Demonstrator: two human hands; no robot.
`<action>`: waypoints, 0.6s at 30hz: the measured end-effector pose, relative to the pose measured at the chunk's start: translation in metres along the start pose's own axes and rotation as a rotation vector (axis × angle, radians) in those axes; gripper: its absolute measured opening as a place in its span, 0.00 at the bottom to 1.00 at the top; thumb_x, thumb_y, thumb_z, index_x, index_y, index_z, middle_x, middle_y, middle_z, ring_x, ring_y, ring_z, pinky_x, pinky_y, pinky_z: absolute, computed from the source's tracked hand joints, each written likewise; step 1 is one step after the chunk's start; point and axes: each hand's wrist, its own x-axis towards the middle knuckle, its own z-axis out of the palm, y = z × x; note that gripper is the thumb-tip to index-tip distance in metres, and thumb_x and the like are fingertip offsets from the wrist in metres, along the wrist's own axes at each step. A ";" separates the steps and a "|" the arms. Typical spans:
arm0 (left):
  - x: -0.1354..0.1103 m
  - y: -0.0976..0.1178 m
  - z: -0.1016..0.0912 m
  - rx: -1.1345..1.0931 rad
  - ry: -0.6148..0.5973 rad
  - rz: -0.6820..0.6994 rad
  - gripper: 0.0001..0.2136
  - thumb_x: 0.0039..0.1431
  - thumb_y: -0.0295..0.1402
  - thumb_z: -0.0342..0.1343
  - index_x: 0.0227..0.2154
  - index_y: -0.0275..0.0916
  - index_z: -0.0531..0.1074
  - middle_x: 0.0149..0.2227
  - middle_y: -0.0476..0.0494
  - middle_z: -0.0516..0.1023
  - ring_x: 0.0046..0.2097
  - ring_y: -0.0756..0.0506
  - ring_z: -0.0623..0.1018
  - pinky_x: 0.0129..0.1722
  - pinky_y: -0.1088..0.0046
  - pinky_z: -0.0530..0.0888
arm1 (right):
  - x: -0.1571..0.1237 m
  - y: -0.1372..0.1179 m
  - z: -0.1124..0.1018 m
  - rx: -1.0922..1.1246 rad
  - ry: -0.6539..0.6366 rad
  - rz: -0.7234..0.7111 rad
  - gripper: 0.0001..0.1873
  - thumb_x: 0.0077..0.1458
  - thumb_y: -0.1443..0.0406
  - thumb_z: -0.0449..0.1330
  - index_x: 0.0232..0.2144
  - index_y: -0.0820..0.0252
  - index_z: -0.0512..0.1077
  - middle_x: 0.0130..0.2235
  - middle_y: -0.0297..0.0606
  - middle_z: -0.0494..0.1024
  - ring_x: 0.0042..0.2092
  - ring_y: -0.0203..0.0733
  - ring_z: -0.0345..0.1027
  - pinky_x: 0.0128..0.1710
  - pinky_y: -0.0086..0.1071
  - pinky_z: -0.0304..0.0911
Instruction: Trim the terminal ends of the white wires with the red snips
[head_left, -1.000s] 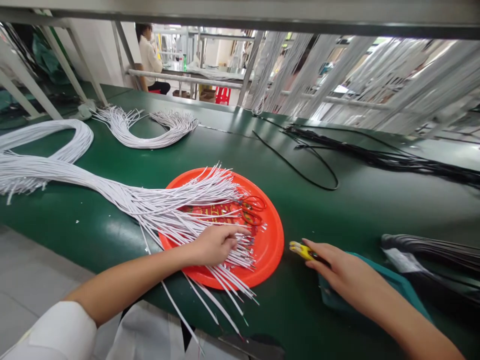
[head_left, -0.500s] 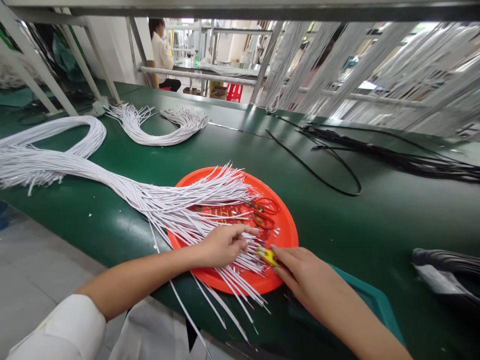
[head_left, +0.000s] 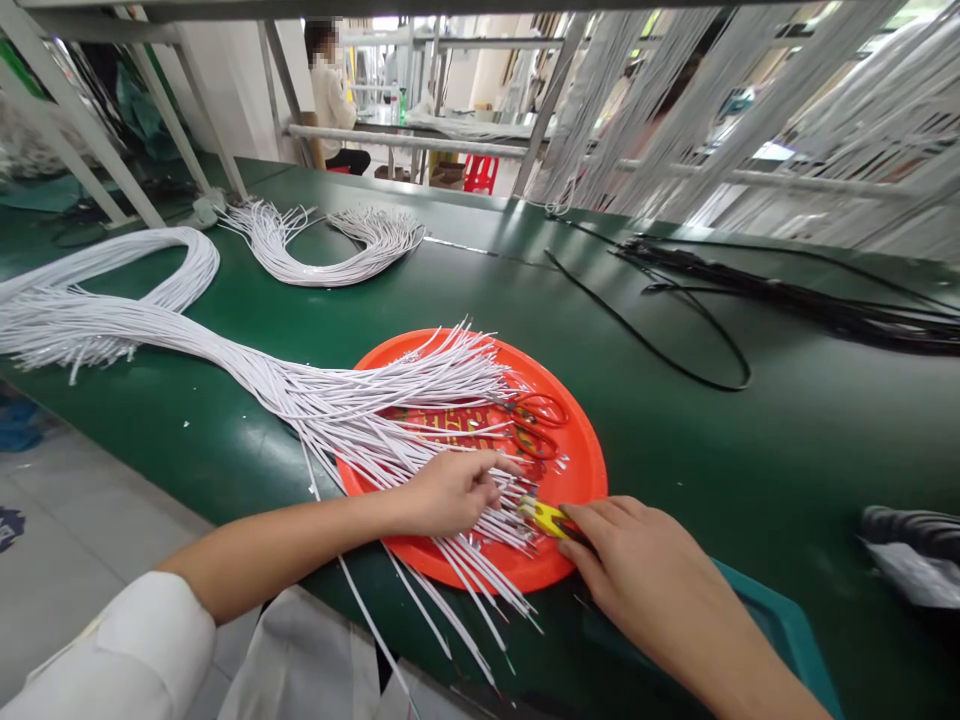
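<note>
Since our right hand [head_left: 634, 550] has brought its pinched yellow-and-black handheld tool [head_left: 544, 516] close, thin white wires [head_left: 322, 398] under our left hand [head_left: 450, 492] (grip unclear) are reachable.

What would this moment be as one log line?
left hand: on white cables | right hand: holding yellow hand tool | orange-red tray: under cables and scissors

Beyond our right hand [head_left: 628, 548], we have a wide bare stretch of counter [head_left: 660, 430] reaching to the black cables [head_left: 795, 290]. Leftward, its yellow tool [head_left: 546, 517] meets crowding: white wires [head_left: 300, 385] and our left hand [head_left: 454, 492] block the way across the orange tray [head_left: 591, 470]. Scissors [head_left: 534, 428] obstruct just ahead of our left hand; a teal bin [head_left: 796, 628] fills the room beneath our right forearm.
</note>
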 end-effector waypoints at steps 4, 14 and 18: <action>-0.001 0.003 0.000 0.046 0.014 0.012 0.19 0.52 0.22 0.45 0.47 0.36 0.67 0.24 0.52 0.68 0.31 0.52 0.71 0.33 0.79 0.66 | -0.001 0.003 -0.002 0.151 0.008 0.060 0.16 0.55 0.60 0.49 0.37 0.58 0.74 0.39 0.43 0.78 0.40 0.46 0.70 0.41 0.38 0.63; -0.013 0.032 -0.014 0.067 -0.005 0.145 0.17 0.55 0.23 0.46 0.47 0.35 0.68 0.27 0.49 0.70 0.29 0.53 0.69 0.32 0.79 0.66 | 0.055 0.052 -0.008 0.445 -0.372 0.452 0.16 0.49 0.61 0.55 0.39 0.64 0.71 0.34 0.44 0.79 0.36 0.46 0.73 0.33 0.31 0.64; -0.022 0.038 -0.017 0.127 -0.041 0.177 0.17 0.56 0.23 0.45 0.47 0.36 0.69 0.32 0.46 0.75 0.33 0.52 0.72 0.36 0.78 0.68 | 0.074 0.059 -0.003 0.470 -0.391 0.500 0.12 0.49 0.63 0.53 0.34 0.64 0.71 0.23 0.40 0.76 0.25 0.42 0.72 0.24 0.30 0.62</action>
